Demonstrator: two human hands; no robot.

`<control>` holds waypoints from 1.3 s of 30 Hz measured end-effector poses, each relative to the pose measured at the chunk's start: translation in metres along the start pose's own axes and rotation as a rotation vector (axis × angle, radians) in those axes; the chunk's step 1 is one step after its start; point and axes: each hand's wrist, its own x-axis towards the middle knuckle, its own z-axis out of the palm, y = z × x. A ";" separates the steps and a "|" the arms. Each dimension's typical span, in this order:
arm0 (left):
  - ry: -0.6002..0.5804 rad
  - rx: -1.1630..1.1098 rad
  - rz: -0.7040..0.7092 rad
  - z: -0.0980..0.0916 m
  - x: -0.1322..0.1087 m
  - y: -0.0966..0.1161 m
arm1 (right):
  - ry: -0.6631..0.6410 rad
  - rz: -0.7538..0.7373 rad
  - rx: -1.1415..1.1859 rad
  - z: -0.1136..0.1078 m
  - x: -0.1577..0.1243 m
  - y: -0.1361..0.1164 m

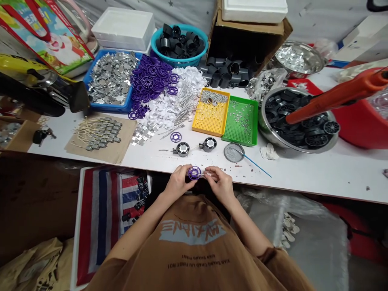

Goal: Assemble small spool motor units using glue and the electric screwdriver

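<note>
My left hand (pixel 177 180) grips a purple plastic spoked disc (pixel 194 173) at the front edge of the white table (pixel 303 173). My right hand (pixel 220 182) pinches a thin silvery pin (pixel 207 174) whose tip reaches the disc's centre. The two hands nearly touch. Just ahead of them lie two assembled grey-and-silver wheel parts (pixel 182 149), one with a wire through it, and a loose purple disc (pixel 176 137).
Spread over the table are a blue tray of silver pieces (pixel 111 79), purple discs, white pieces, yellow and green perforated trays (pixel 239 120), a steel bowl of black wheels (pixel 298 119), and an orange-handled tool (pixel 336 97). A striped bag (pixel 100 218) sits below left.
</note>
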 end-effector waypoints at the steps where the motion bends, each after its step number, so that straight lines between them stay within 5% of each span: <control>1: -0.001 0.016 -0.004 0.001 0.001 0.002 | 0.000 0.026 0.026 0.001 0.000 0.000; 6: -0.033 0.038 -0.012 0.008 0.000 0.011 | -0.025 0.116 0.025 0.009 0.006 -0.009; 12: -0.038 -0.061 -0.078 0.009 -0.003 0.013 | 0.168 0.058 -0.121 0.015 0.005 -0.011; 19: -0.045 -0.087 -0.014 0.008 0.002 0.018 | 0.051 0.002 -0.016 0.015 0.005 -0.004; 22: -0.066 -0.088 -0.013 0.007 0.001 0.018 | 0.133 -0.095 -0.174 0.011 0.003 -0.005; 31: -0.079 -0.124 -0.033 0.008 0.000 0.023 | 0.084 -0.313 -0.383 0.018 -0.005 -0.013; 39: -0.110 -0.214 -0.122 0.006 -0.003 0.023 | -0.009 -0.095 -0.079 0.013 -0.006 0.003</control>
